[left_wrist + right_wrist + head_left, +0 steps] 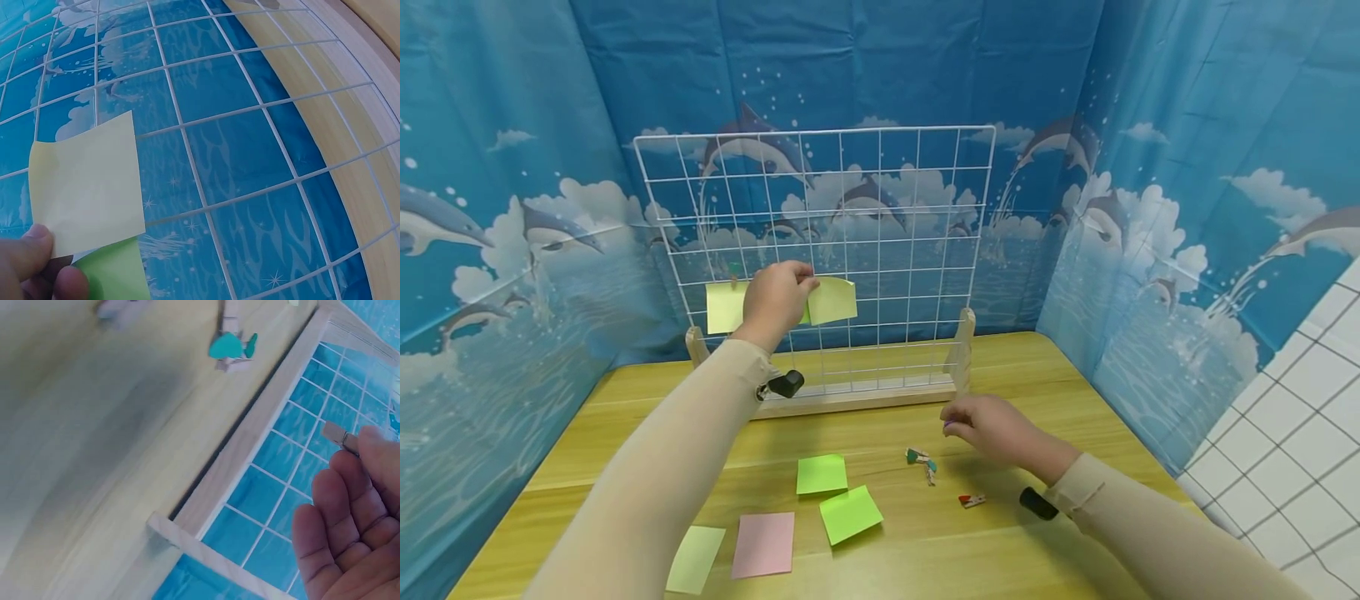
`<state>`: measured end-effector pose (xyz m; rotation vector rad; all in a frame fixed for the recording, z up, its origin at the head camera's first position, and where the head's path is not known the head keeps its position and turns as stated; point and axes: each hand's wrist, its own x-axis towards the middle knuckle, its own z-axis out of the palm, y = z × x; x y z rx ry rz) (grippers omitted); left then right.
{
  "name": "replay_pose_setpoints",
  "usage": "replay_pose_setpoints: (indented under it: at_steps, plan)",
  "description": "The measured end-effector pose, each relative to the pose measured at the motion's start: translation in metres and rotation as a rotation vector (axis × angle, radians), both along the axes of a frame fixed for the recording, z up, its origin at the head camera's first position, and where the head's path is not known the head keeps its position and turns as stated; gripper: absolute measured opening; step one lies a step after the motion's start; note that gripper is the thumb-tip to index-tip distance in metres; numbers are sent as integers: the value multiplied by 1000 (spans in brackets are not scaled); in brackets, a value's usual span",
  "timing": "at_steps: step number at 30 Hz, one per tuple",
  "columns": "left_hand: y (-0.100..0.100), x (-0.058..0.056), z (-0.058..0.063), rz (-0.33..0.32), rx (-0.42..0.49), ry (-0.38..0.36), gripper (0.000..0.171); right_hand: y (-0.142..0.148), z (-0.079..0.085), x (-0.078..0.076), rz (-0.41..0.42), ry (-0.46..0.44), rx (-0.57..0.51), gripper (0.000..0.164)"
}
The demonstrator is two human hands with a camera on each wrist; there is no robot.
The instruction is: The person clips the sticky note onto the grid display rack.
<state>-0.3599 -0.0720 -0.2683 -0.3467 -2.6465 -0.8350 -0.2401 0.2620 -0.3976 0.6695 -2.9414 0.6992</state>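
My left hand [777, 298] pinches a pale yellow sticky note [833, 300] by its edge, up against a white wire grid [898, 242]. In the left wrist view, a green sticky note [119, 272] shows just below the yellow one. Another yellow note [721, 310] is on the grid to the left, with a green-topped clothespin [734, 271] at its upper edge. Over the table, in front of the grid's right foot, my right hand [996, 427] pinches a small wooden clothespin [335, 433] between thumb and index finger. A bit of purple shows at those fingertips.
Clothespins with teal-green tops [919, 457] and a red-topped clothespin [972, 501] lie near the right hand. Green notes [851, 515], a pink note [763, 545] and a yellow note [696, 560] lie on the table. A wooden base [857, 400] supports the grid.
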Motion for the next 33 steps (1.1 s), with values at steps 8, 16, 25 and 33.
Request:
replay_pose_setpoints:
  at_steps: [8, 16, 25, 33]
  plan:
    - [1, 1, 2, 3, -5, 12, 40, -8, 14, -5, -6, 29, -44, 14]
    - [2, 3, 2, 25, 12, 17, 37, -23, 34, -18, 2, 86, -151, 17]
    - [3, 2, 1, 33, 12, 18, 37, -48, 63, -41, -59, 188, -269, 16]
    - [4, 2, 1, 34, 14, 23, 36, -77, 83, -60, -96, 210, -372, 20]
